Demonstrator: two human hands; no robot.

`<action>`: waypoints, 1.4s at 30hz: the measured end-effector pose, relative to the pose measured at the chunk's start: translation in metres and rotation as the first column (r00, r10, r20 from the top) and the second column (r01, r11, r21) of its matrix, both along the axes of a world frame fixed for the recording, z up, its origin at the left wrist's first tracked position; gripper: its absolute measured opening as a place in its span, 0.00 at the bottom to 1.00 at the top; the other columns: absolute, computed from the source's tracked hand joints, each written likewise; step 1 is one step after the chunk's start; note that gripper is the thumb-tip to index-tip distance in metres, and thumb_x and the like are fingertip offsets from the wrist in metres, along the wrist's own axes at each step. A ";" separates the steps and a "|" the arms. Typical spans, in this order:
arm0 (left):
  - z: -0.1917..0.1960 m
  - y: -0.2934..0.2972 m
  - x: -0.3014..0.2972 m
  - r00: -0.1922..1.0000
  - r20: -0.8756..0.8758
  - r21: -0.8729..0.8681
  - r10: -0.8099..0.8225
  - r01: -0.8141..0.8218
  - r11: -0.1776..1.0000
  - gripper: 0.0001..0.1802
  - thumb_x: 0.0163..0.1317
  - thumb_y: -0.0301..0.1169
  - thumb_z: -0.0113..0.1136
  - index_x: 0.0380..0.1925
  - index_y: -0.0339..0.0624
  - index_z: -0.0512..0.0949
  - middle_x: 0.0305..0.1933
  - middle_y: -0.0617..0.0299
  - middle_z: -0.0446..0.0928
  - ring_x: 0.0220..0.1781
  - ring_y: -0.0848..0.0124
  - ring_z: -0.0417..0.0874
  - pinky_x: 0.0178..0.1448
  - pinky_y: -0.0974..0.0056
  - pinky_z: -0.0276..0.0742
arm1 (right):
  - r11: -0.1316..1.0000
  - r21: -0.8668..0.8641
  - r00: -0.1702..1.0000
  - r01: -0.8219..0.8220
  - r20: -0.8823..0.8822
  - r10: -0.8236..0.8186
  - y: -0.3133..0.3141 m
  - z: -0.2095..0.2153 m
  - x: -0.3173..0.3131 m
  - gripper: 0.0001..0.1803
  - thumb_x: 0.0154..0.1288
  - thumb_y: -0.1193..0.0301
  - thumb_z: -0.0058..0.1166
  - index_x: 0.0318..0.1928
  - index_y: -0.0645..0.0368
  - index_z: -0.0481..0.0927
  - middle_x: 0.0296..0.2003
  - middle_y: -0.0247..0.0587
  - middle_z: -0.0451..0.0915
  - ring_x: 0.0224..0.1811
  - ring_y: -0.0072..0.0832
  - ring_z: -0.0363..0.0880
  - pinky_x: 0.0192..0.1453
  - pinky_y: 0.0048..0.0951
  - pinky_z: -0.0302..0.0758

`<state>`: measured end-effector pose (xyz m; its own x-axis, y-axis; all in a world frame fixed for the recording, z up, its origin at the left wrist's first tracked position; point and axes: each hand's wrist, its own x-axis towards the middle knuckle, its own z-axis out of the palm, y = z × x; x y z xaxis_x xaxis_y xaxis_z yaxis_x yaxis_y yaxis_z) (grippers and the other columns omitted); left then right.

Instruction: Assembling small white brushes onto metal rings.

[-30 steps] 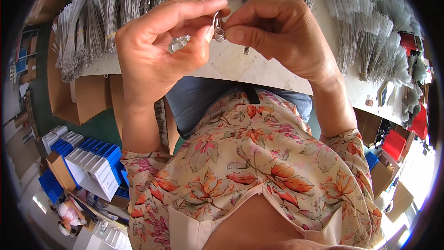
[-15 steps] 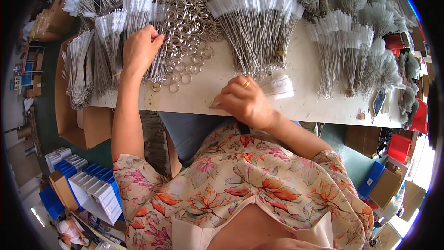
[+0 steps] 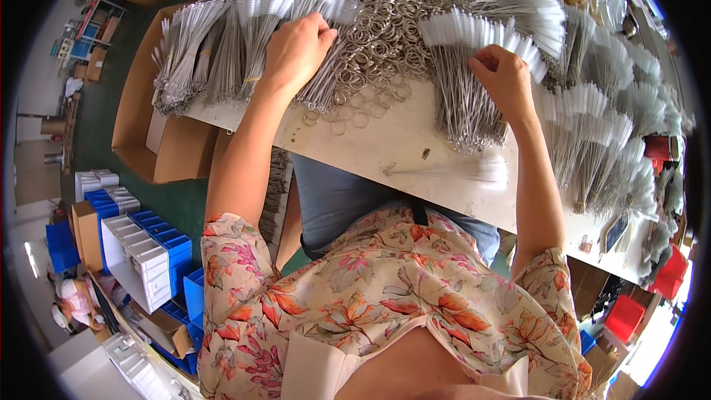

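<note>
My left hand (image 3: 300, 52) is closed, fingers curled and thumb pressed in, over a bundle of wire straw brushes (image 3: 322, 78) with white bristle tips. What it holds, if anything, is hidden. My right hand (image 3: 505, 78) is pinched at the bristle end of another brush bundle (image 3: 463, 96); whatever lies in the pinch is too small to make out. A heap of metal split rings (image 3: 381, 33) spreads between the two bundles. Close to the table's front edge, a few loose brushes (image 3: 466, 172) lie side by side, bristles to the right.
More brush bundles stand at the left (image 3: 185, 52) and right (image 3: 585, 133) of the white table (image 3: 318, 137). An open cardboard box (image 3: 163, 152) is beside the table's left end. Blue and white bins (image 3: 141, 252) stand lower left, and a red bin (image 3: 626, 318) at lower right.
My right hand has moved from near the table's front edge up and right to the bristle end of the brush bundle. The left hand stays at its bundle. The view has turned.
</note>
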<state>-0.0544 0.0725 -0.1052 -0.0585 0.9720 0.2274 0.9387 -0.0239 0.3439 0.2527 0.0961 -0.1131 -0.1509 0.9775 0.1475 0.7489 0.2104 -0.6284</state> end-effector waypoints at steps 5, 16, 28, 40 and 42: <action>0.012 -0.006 -0.009 0.996 0.086 -0.085 0.031 -0.024 0.996 0.08 0.55 0.34 0.58 0.32 0.42 0.79 0.28 0.57 0.81 0.32 0.65 0.82 0.39 0.65 0.75 | 1.000 0.010 0.990 -0.013 0.143 0.011 -0.002 0.004 0.000 0.12 0.51 0.66 0.56 0.35 0.59 0.79 0.29 0.41 0.81 0.32 0.34 0.80 0.40 0.31 0.74; -0.013 -0.030 0.023 0.993 -0.101 -0.074 0.061 -0.069 0.995 0.17 0.51 0.35 0.63 0.37 0.36 0.75 0.36 0.51 0.76 0.39 0.55 0.79 0.46 0.57 0.73 | 0.712 0.551 0.894 -0.435 0.173 0.413 -0.015 0.011 -0.074 0.09 0.48 0.72 0.61 0.33 0.52 0.79 0.31 0.34 0.76 0.37 0.34 0.73 0.45 0.35 0.69; -0.017 -0.021 0.035 0.965 -0.231 -0.040 0.121 -0.134 0.990 0.21 0.43 0.33 0.66 0.35 0.32 0.71 0.37 0.48 0.75 0.36 0.56 0.81 0.38 0.60 0.80 | 0.591 0.551 0.795 -0.589 0.263 0.548 0.024 -0.032 -0.142 0.10 0.44 0.68 0.57 0.30 0.53 0.79 0.35 0.33 0.74 0.49 0.33 0.70 0.61 0.43 0.60; -0.027 -0.005 0.017 0.981 -0.167 0.042 0.095 -0.089 0.995 0.16 0.46 0.39 0.63 0.21 0.35 0.77 0.28 0.49 0.79 0.32 0.55 0.81 0.39 0.58 0.78 | 0.695 0.616 0.921 -0.372 0.148 0.361 0.027 -0.048 -0.130 0.06 0.43 0.69 0.59 0.24 0.55 0.77 0.29 0.34 0.74 0.40 0.36 0.70 0.46 0.37 0.65; -0.023 -0.014 0.011 0.984 0.094 0.004 0.154 -0.155 0.988 0.16 0.45 0.39 0.60 0.20 0.34 0.76 0.25 0.47 0.78 0.30 0.52 0.80 0.38 0.56 0.76 | 0.706 0.615 0.926 -0.352 0.121 0.356 0.025 -0.049 -0.130 0.06 0.42 0.69 0.58 0.22 0.55 0.77 0.28 0.35 0.73 0.41 0.36 0.70 0.47 0.38 0.65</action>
